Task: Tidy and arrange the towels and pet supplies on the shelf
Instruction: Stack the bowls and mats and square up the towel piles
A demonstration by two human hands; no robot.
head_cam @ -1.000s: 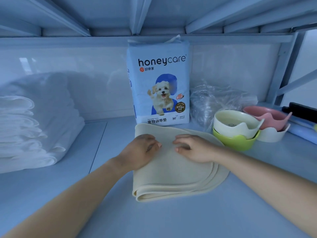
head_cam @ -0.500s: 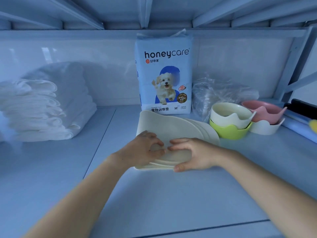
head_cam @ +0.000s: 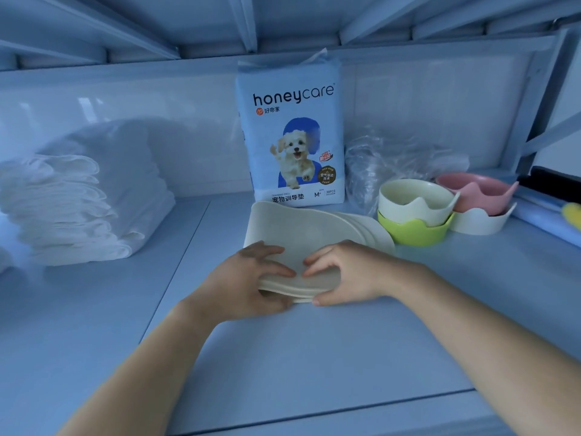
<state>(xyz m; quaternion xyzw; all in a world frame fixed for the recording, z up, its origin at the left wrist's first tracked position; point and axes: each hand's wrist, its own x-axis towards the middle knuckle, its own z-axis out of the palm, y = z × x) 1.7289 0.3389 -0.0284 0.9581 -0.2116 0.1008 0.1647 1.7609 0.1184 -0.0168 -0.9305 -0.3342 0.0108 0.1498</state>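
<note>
A folded cream towel (head_cam: pixel 314 228) lies on the shelf in front of a blue "honeycare" pet pad pack (head_cam: pixel 290 133). My left hand (head_cam: pixel 251 278) grips the towel's near edge, fingers on top and thumb underneath. My right hand (head_cam: pixel 342 272) holds the same edge beside it, fingers on top and thumb under the layers. The near edge is lifted slightly off the shelf. A stack of folded white towels (head_cam: pixel 81 209) sits at the left.
Stacked pet bowls stand at the right: a cream bowl (head_cam: pixel 415 199) in a green one (head_cam: pixel 415 231), a pink bowl (head_cam: pixel 478 190) in a white one (head_cam: pixel 481 221). A crumpled clear plastic bag (head_cam: pixel 393 158) lies behind them. The shelf frame (head_cam: pixel 534 105) rises at the far right.
Both hands slid from the middle of the cream towel to its near edge and took hold of it. The view has moved closer to the shelf.
</note>
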